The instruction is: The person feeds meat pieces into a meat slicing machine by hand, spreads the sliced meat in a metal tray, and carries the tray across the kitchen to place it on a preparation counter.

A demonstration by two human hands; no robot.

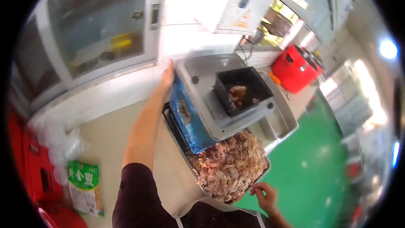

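A slicing machine [192,116] with a worn blue side and a steel top stands in front of me. Its black feed hopper [222,97] holds a few pale pieces of meat. My left hand [168,75] reaches to the machine's far left corner, fingers stretched along its side and partly hidden. Below the machine, a metal tray [268,166] is heaped with thin meat slices [230,166]. My right hand [266,196] is beside the tray's near right rim, its fingers curled in and nothing visible in them.
Beyond the machine sits a red round pot [296,68] on the counter. Another metal pan [285,122] lies at the machine's right. At left are a green and white food bag [85,188], clear plastic bags [63,143] and a red container [33,164]. Green floor [303,177] stretches to the right.
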